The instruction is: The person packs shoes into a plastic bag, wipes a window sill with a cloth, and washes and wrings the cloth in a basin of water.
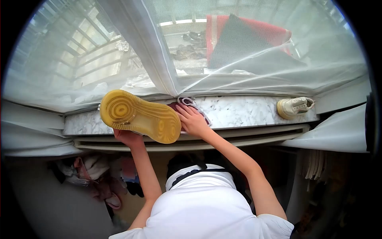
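My left hand (129,136) is closed around the underside of a shoe (139,115), which is tipped so its yellow rubber sole faces me. Round ridged rings show on the sole, and the shoe's upper is mostly hidden behind it. At the sole's right end, my right hand (193,121) holds a maroon cloth (173,106) with pale edging, its fingers lying over it close to the shoe. A pale loop (186,99) of the cloth sticks up above the fingers. Farther right, a cream shoe (295,107) with laces stands on the marble sill.
The marble windowsill (242,109) runs across in front of me, with a pale ledge (246,134) below it. Sheer white curtains (159,51) hang behind. Beyond them is a red and dark-green sheet (246,42). Clothes (99,175) lie low on the left.
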### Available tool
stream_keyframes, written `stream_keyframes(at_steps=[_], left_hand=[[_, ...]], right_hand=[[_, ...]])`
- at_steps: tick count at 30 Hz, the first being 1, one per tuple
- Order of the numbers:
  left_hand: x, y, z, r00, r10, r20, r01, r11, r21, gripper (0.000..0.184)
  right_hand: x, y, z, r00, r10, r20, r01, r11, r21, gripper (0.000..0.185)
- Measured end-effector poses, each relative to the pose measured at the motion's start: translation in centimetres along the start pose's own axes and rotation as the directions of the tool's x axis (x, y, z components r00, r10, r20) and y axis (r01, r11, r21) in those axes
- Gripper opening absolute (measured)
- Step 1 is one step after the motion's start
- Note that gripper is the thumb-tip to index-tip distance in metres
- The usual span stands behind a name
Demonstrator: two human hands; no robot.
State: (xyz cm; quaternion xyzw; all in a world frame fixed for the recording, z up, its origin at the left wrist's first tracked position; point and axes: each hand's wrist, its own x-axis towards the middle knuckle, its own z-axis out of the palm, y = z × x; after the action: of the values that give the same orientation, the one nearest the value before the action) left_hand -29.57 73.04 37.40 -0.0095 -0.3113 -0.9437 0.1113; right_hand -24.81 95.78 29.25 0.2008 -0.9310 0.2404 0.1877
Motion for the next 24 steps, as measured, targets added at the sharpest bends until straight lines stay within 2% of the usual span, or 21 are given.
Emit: stream_keyframes(at_steps=[1,4,6,10,11,13,15,16,17,19,20,21,24], left_hand=[[0.1,0.0,0.1,1.0,0.001,0.002,-0.001,1.0,0.004,0.043],[0.9,0.0,0.5,0.998,-0.003,-0.061,0.003,1.0,0.008,0.042],[1.0,0.5,0.6,0.997,-0.073,-0.026,0.066,0.976,-0.205,0.041],[1.1,1.8,1.6,1.0,-0.029,-0.011,0.027,0.985,-0.17,0.04],[0.9,2.2,1.9,1.0,0.007,-0.008,-0.008,0.987,-0.163,0.04],[0.5,2.9,2.9,0.999,0.048,-0.006,-0.049,0.987,-0.151,0.039],[0.2,3.3,3.8,0.979,0.199,-0.029,-0.198,0.979,0.055,0.037],[0.4,3.7,3.7,0.979,0.204,-0.031,-0.202,0.978,0.057,0.037],[0.7,4.2,3.5,0.976,0.218,0.009,-0.215,0.95,0.226,0.032],[1.1,5.1,4.0,0.97,0.226,0.091,-0.239,0.811,0.535,0.022],[0.8,5.3,5.0,0.972,0.228,0.059,-0.208,0.713,0.67,0.013],[0.8,5.4,5.4,0.97,0.234,0.07,-0.195,0.574,0.796,0.012],[1.4,5.7,4.8,0.971,0.233,0.049,-0.171,0.54,0.824,0.017]], right_hand=[[-0.8,0.9,-1.1,1.0,0.007,0.018,-0.006,0.999,-0.035,0.042],[-4.4,3.1,-5.1,0.979,0.202,-0.009,-0.201,0.969,-0.142,0.042],[-7.3,4.4,-7.7,0.94,0.335,-0.07,-0.342,0.915,-0.214,0.043],[-10.9,6.3,-9.7,0.808,0.534,-0.252,-0.588,0.761,-0.273,0.043],[-10.8,6.2,-8.7,0.811,0.531,-0.246,-0.584,0.765,-0.273,0.043],[-9.1,4.9,-6.5,0.738,0.568,-0.365,-0.666,0.701,-0.256,0.044],[-7.0,3.2,-4.9,0.793,0.528,-0.305,-0.598,0.77,-0.222,0.044],[-5.8,2.0,-4.1,0.83,0.49,-0.268,-0.546,0.812,-0.206,0.044],[-4.8,0.7,-3.3,0.862,0.46,-0.213,-0.498,0.847,-0.186,0.046],[-2.4,-1.4,-1.6,0.925,0.361,-0.116,-0.372,0.925,-0.084,0.047],[-1.3,-2.2,-0.8,0.942,0.321,-0.094,-0.327,0.944,-0.053,0.048],[-0.4,-2.7,0.2,0.955,0.294,-0.049,-0.294,0.956,-0.002,0.048],[1.5,-3.3,1.9,0.974,0.219,-0.061,-0.217,0.976,0.028,0.048]])
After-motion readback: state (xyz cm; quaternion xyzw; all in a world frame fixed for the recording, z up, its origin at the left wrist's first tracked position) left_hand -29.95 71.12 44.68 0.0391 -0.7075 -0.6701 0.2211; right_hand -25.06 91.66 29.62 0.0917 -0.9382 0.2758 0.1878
